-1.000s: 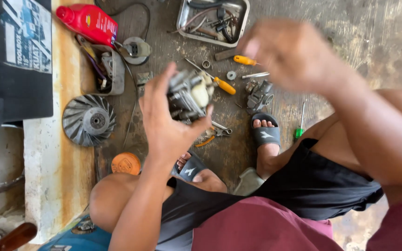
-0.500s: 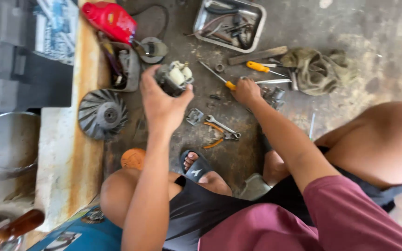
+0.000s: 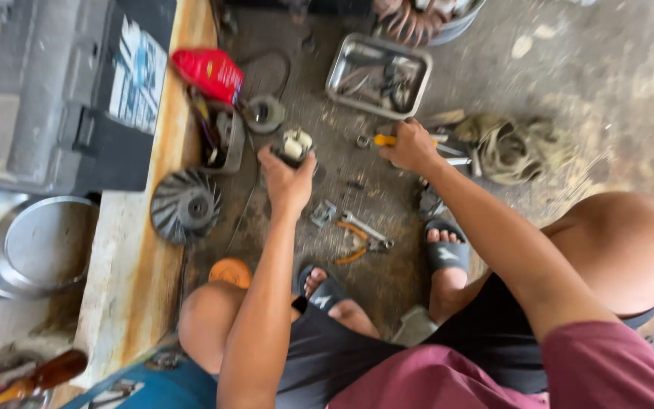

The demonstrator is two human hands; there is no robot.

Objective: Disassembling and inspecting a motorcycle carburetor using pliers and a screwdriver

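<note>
The left hand is raised over the concrete floor, its fingers wrapped closed around a small metal engine part that sticks out at the hand's 12 o'clock. The right hand reaches down to the floor at the part's 3 o'clock, fingers curled onto a yellow-handled screwdriver; how firmly it grips cannot be told.

At the right hand's 12 o'clock lies a metal tray filled with tools. At its 3 o'clock sits a crumpled rag. A red bottle lies at 10 o'clock from the left hand, with a round metal disc just beside it. A finned fan wheel rests at the left hand's 8 o'clock, against the edge of a wooden plank. Orange-handled pliers lie on the floor at 5 o'clock from the left hand, near two sandalled feet. An orange cap sits beside the left knee.
</note>
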